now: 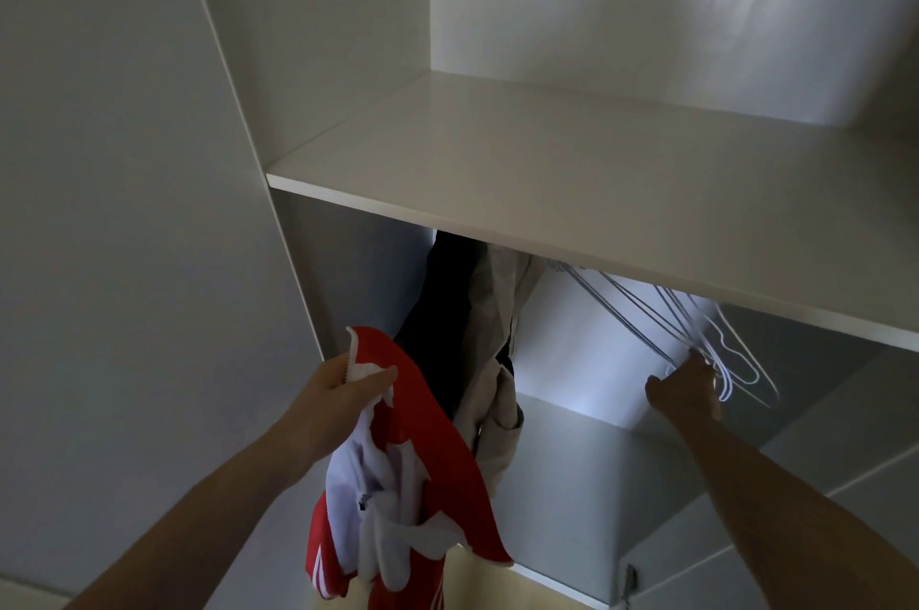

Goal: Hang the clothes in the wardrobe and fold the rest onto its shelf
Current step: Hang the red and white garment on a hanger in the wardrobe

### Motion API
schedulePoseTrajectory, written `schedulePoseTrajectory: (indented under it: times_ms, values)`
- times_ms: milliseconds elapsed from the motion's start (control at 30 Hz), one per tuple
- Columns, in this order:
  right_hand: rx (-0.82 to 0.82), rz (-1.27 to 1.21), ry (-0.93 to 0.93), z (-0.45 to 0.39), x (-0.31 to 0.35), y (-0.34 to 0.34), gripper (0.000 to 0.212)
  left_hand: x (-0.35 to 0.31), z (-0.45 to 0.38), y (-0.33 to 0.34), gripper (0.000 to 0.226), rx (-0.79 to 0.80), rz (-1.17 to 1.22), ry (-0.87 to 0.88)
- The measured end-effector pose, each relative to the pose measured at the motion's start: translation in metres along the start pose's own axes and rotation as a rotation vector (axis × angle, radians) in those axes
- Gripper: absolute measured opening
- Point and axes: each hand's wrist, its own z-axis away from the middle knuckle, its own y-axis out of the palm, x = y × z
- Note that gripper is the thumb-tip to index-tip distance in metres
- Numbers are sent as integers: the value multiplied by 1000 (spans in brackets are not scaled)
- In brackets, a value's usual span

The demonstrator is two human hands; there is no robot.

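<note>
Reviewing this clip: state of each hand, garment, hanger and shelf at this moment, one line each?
Left hand: grips the red and white garment.
Red and white garment: bunched, dangling, not on a hanger.
Right hand: fingers on the empty hangers.
Empty hangers: hanging, swung askew.
Dark garment: hung.
Beige garment: hung.
Shelf: bare.

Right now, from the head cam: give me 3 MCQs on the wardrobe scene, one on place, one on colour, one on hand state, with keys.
1. Where do the empty wire hangers hang?
A. Under the shelf
B. On top of it
C. On the floor

2. Which colours is the jersey in the left hand?
A. Blue and yellow
B. Red and white
C. All black

3. What is the right hand doing?
A. Hanging idle
B. Resting flat on the shelf
C. Reaching the hangers

Key: 1 A, they hang below the board; 2 B, red cloth with white panels; 3 C, its grip meets the wires.
</note>
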Motion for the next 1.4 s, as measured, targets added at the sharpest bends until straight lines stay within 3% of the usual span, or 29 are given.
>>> schedulePoseTrajectory:
  times_ms: [200, 367, 533, 700, 800, 933, 1067, 1400]
  values:
    - [-240, -119, -93, -9, 3, -19, 83, -4, -4, 6, 30, 32, -16, 2]
    - [-106, 37, -9, -27, 8, -31, 85, -11, -14, 20, 32, 56, -23, 2]
    - [-26, 157, 41, -30, -1, -27, 73, -15, -21, 36, 34, 103, -33, -8]
    - [30, 242, -86, -26, -11, -25, 33, -17, -24, 48, 33, 128, -21, -12]
    - [9, 200, -167, -17, -11, -15, 32, -16, -26, 56, 30, 123, -5, -15]
    - [-146, 26, -246, -4, -12, 5, 26, -16, -26, 63, 26, 121, 22, -50]
    - [-159, 72, -266, 6, -15, 10, 31, -15, -26, 65, 24, 114, 24, -64]
    - [-238, -87, -384, 30, -26, -9, 32, -14, -19, 77, 29, 176, 30, -35]
